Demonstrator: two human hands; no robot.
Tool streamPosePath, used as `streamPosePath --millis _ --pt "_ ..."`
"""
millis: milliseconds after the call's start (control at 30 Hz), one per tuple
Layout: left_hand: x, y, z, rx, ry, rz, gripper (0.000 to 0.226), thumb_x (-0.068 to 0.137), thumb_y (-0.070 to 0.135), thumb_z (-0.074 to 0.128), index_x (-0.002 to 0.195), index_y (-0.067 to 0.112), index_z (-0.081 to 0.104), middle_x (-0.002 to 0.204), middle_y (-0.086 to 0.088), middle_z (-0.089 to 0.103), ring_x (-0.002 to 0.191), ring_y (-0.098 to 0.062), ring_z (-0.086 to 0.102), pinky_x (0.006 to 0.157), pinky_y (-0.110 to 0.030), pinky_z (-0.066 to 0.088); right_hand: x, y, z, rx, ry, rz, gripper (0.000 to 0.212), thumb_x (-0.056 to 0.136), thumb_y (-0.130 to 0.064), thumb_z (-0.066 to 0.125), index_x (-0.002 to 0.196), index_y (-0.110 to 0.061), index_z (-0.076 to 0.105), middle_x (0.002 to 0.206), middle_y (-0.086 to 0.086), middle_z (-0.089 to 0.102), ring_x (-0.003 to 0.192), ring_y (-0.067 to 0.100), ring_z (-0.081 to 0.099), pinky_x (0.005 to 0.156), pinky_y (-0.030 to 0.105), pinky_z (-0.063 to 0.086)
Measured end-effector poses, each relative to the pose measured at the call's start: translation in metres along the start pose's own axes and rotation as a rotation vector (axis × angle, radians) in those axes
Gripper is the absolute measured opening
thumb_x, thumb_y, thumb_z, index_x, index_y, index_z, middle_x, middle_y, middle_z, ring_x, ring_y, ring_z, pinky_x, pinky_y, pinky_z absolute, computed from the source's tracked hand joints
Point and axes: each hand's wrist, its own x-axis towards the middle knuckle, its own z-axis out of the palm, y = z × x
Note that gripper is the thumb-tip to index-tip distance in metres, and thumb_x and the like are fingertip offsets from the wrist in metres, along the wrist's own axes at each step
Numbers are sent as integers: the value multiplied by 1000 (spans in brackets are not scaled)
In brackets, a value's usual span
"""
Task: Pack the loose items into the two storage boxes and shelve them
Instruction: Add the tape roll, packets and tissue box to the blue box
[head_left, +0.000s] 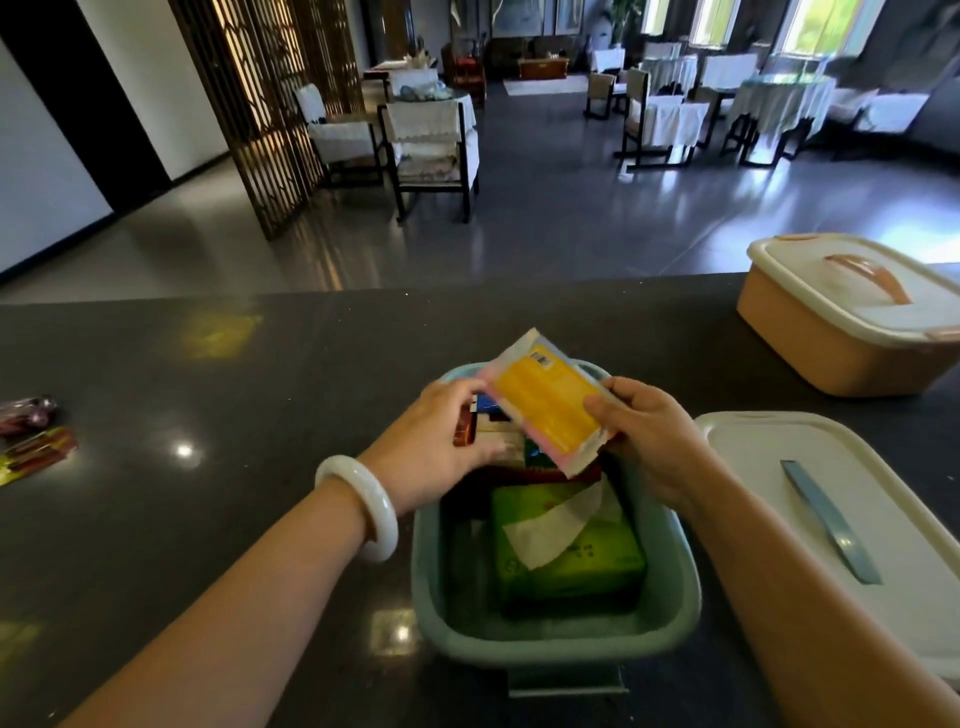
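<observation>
Packing is the step right now: the right hand pinches a flat yellow-and-pink plastic packet above the far end of the open teal plastic storage box, and the left hand holds its other edge. A green tissue pack already lies inside. Next, I think the packet must go down flat, then the white lid with a blue handle just beside the box goes on; the peach lidded storage box sits closed, and small bright wrapped snacks wait on the dark counter.
</observation>
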Motion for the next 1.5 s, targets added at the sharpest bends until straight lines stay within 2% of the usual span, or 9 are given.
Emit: streamPosePath --millis 133,233,367,500,600,767,1067,1300,1500 --pt "2 1 3 -50 216 30 69 88 34 66 145 34 27 144 7 29 129 -13 40 105 -38 41 -4 -7 -5 -217 -213 25 15 88 -24 65 102 -26 69 92 1 73 87 18 71 75 31 55" --pt "1 4 9 237 56 255 86 81 36 73 149 40 19 152 12 14 143 -15 14 117 -50 22 -7 -12 -9 -292 -292 12 14 88 -21 65 98 -30 71 93 0 73 86 15 70 71 25 55" --pt "4 2 22 466 -73 369 102 74 51 75 147 50 5 157 22 -9 143 -4 -20 115 -43 -10 -7 -12 -12 -232 -367 35 20 83 -21 67 103 -19 71 97 7 73 91 22 69 79 31 55" --pt "7 2 26 354 -87 377 93 72 55 74 147 44 20 150 17 25 141 -1 11 119 -43 5 -5 -13 -16 -231 -438 82 30 76 -31 71 105 -21 73 105 8 72 99 25 68 87 36 54" --pt "6 3 29 245 -118 340 94 69 57 77 145 42 24 138 16 33 129 -5 25 114 -39 22 -4 -12 -19 -267 -399 59 32 74 -33 73 105 -24 72 103 5 73 98 22 69 86 35 55" --pt "1 1 41 296 -189 203 95 68 61 74 143 49 17 137 12 27 132 -12 25 113 -47 26 1 -7 -17 -341 -70 -126 14 90 -14 63 95 -24 71 83 0 74 77 12 70 72 27 55" --pt "-5 2 82 432 -221 144 88 70 54 76 137 37 21 136 4 29 129 -22 31 109 -49 31 1 5 -3 -391 240 -248 14 95 -14 57 104 -20 65 95 -4 68 87 6 67 60 14 53" --pt "-2 0 90 459 -186 -25 105 55 66 78 132 28 18 137 1 25 128 -25 29 107 -51 33 -3 6 -3 -368 248 -263 15 95 -12 55 103 -21 63 95 -3 67 85 4 66 62 14 53" --pt "-9 -5 85 464 -338 -10 90 64 47 83 131 30 25 136 3 21 125 -28 28 102 -52 40 -3 9 -4 -339 224 -261 15 95 -12 56 104 -21 63 96 -4 67 87 1 66 63 15 55"
